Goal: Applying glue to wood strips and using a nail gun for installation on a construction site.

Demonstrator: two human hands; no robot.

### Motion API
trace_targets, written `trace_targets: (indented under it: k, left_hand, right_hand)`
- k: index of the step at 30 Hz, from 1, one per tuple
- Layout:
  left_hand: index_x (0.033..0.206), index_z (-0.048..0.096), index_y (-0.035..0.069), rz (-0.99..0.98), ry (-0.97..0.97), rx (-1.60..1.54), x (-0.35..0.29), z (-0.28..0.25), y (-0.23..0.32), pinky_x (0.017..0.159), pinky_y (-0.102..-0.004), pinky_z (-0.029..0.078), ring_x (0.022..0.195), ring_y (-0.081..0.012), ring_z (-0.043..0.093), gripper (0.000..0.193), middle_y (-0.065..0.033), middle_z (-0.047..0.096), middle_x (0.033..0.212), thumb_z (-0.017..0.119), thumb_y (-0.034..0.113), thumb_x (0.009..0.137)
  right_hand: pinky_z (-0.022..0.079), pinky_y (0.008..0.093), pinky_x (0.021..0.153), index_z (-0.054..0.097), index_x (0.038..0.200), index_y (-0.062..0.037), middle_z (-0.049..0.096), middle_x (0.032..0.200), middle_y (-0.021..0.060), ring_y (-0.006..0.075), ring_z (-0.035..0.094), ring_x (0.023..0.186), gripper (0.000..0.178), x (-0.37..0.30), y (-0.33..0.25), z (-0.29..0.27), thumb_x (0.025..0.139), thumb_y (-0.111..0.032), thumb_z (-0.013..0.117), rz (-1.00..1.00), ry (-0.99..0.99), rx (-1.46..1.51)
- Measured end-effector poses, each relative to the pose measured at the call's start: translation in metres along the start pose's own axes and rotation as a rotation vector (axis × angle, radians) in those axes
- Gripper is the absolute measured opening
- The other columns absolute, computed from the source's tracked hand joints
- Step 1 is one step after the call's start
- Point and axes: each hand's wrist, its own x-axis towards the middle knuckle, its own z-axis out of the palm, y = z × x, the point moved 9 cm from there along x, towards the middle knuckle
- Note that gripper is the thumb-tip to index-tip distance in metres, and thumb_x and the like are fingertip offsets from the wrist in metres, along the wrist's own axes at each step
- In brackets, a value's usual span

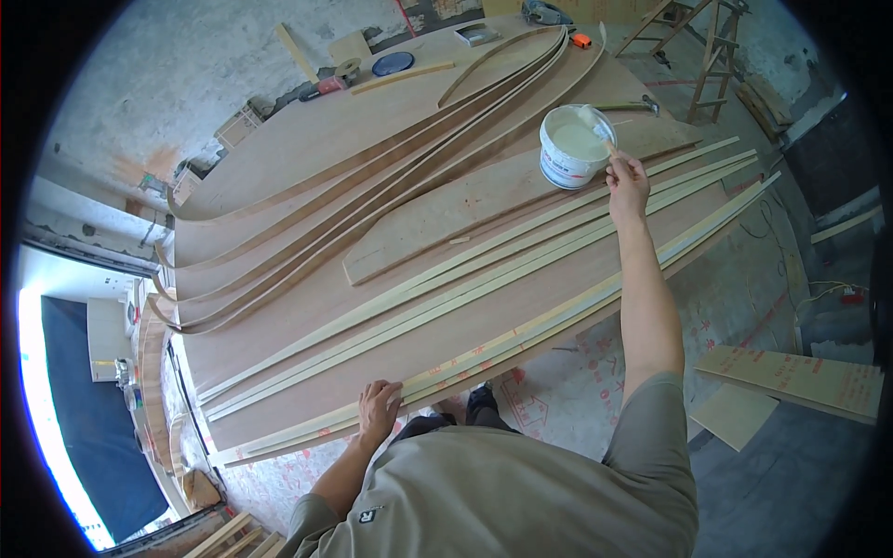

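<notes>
My right hand [629, 191] is closed around the handle of a brush [601, 132] whose bristle end is at the far right rim of a white bucket [566, 171]. Pale, creamy glue-like liquid fills part of the bucket. At the near edge of the table, my left hand [378, 411] has its fingers bent and pressed around long thin wooden strips [446, 370]. A whitish wet-looking coat [688, 244] runs along the strips toward the right end. Further in lie several more pale strips [484, 262], side by side.
A long board [465, 209] lies beneath the bucket on the large wooden tabletop [279, 344]. Curved thin wood bands [372, 203] stand on edge beyond. A hammer [642, 106], blue lid [393, 63] and angle grinder [326, 87] sit farther back. Board offcuts [791, 377] lie at right.
</notes>
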Motion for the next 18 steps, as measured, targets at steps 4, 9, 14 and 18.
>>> trace_targets:
  k: [4, 9, 14, 18]
  left_hand:
    - [0.112, 0.069, 0.013, 0.020, -0.005, -0.024, -0.002, 0.002, -0.004, 0.086, -0.0436, 0.044, 0.103, -0.0309, 0.056, 0.034, -0.0086, 0.061, 0.107, 0.073, 0.011, 0.079]
    - [0.114, 0.069, 0.013, 0.057, -0.018, -0.071, 0.001, 0.002, -0.010, 0.086, -0.0433, 0.044, 0.102, -0.0312, 0.056, 0.035, -0.0092, 0.061, 0.108, 0.073, 0.011, 0.079]
    - [0.114, 0.069, 0.012, 0.105, -0.019, -0.133, 0.006, 0.001, -0.015, 0.087, -0.0440, 0.043, 0.100, -0.0310, 0.055, 0.036, -0.0095, 0.060, 0.109, 0.073, 0.010, 0.078]
    - [0.110, 0.069, 0.010, 0.179, -0.021, -0.146, 0.003, -0.004, -0.018, 0.084, -0.0435, 0.043, 0.097, -0.0303, 0.056, 0.031, -0.0096, 0.059, 0.105, 0.073, 0.010, 0.079]
  right_hand:
    - [0.044, 0.0265, 0.066, 0.059, 0.101, -0.0018, 0.059, 0.085, 0.0051, 0.0122, 0.051, 0.073, 0.014, -0.037, 0.010, 0.010, 0.101, -0.015, 0.057, 0.258, -0.067, 0.610]
    - [0.036, 0.0220, 0.057, 0.056, 0.099, -0.0029, 0.052, 0.077, 0.0012, 0.0094, 0.044, 0.065, 0.016, -0.166, -0.019, 0.009, 0.102, -0.018, 0.054, 0.384, -0.169, 0.703]
    - [0.031, 0.0214, 0.049, 0.062, 0.103, -0.0024, 0.050, 0.070, -0.0013, 0.0053, 0.041, 0.055, 0.012, -0.337, -0.004, -0.025, 0.097, -0.013, 0.060, 0.406, -0.099, -0.115]
    - [0.043, 0.0221, 0.056, 0.068, 0.110, 0.0019, 0.064, 0.080, 0.0046, 0.0075, 0.056, 0.066, 0.020, -0.413, 0.009, -0.025, 0.095, -0.012, 0.064, 0.374, -0.140, -0.621]
